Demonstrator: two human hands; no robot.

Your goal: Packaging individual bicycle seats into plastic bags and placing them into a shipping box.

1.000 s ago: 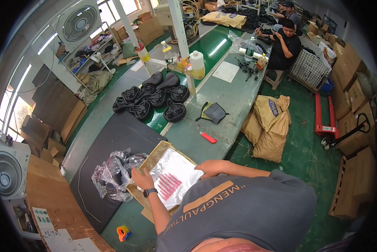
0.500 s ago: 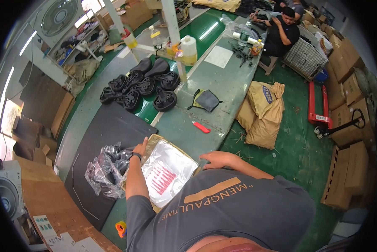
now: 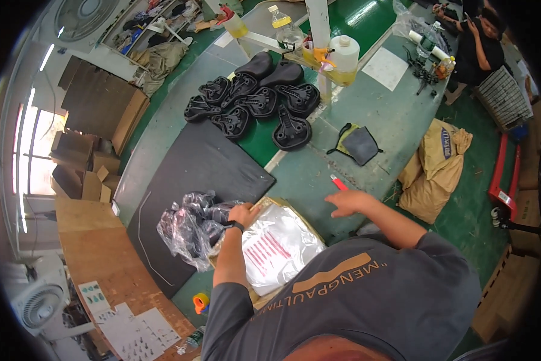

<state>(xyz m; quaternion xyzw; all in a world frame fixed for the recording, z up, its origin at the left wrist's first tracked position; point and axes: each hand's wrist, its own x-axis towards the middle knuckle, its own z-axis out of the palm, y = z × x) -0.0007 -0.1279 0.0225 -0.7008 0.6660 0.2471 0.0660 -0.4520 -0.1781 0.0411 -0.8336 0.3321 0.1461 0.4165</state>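
In front of my body stands a carton (image 3: 307, 222), with a shiny silver plastic bag (image 3: 282, 231) bearing red print at its top. My left hand (image 3: 244, 213) lies on the carton's far left edge, its fingers stretched along it. Beyond the carton, over the table, my right hand (image 3: 347, 203) has its fingers extended to the left. Right by its knuckles is a red utility knife (image 3: 338, 182), partly hidden by the hand. Dark parts in clear plastic wrap (image 3: 192, 225) lie against the carton's left side.
Several black bicycle saddles (image 3: 291, 129) sit farther off on the table (image 3: 318, 162). A grey and green cloth mask (image 3: 359, 144) lies right of them. A black mat (image 3: 192, 162) spreads at left. Bottles (image 3: 344, 54) stand on a white frame. An orange tape dispenser (image 3: 200, 302) lies near me.
My right hand has left the carton's right side and moved forward to the utility knife. The left hand stays on the carton's edge. The whole view has shifted.
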